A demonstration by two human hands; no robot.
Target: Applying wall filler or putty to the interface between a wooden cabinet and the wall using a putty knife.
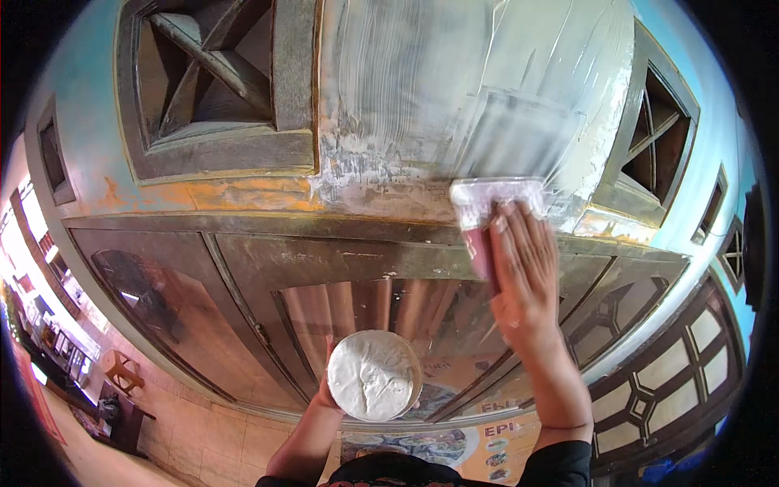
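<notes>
My right hand (523, 264) grips a wide pinkish putty spreader (479, 243), its fingers laid along the blade. White paste coats the spreader's far edge, which is at the lower part of a wall patch (406, 105) smeared with white and grey putty. Lower down, my left hand (327, 381) is wrapped round the side of a round tub of white putty (373, 375); most of its fingers are hidden by the tub. The tub is filled near the rim, and its surface is uneven with a crease in the middle.
Dark wooden vents with crossed slats (215, 69) flank the patch. Beneath runs a wooden frame with glass panes (154, 292). A printed banner (487, 446) shows below. At the lower left are a brown stool (122, 369) and a tiled floor (191, 438).
</notes>
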